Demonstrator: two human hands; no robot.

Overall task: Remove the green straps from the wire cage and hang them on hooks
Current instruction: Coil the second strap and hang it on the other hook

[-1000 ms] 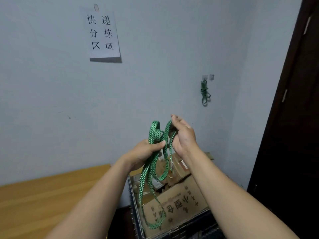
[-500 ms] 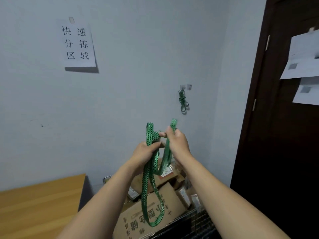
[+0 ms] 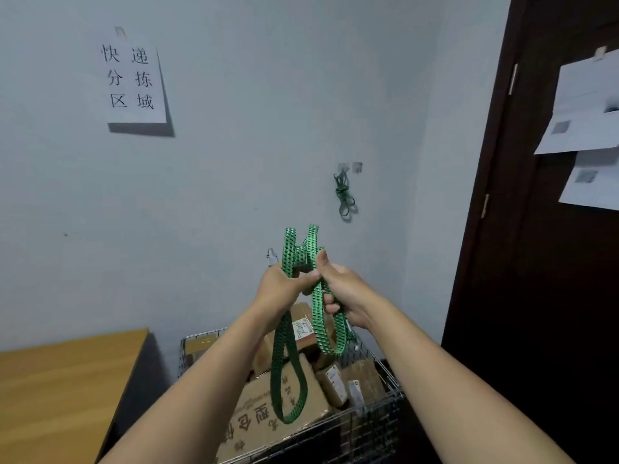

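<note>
A green woven strap is gathered into loops and held up in front of me over the wire cage. My left hand and my right hand both grip its bundled top; two loops stick up above the fingers and longer loops hang down. A metal clip shows beside my left hand. On the wall beyond, two small hooks are fixed; another green strap hangs bundled from the left one.
The cage holds several cardboard boxes. A wooden table stands at the lower left. A paper sign is taped to the wall. A dark door with papers fills the right.
The view has shifted so the hooks, the door and more of the cage show. My hands have drawn closer together on the strap, and its hanging loops have shortened.
</note>
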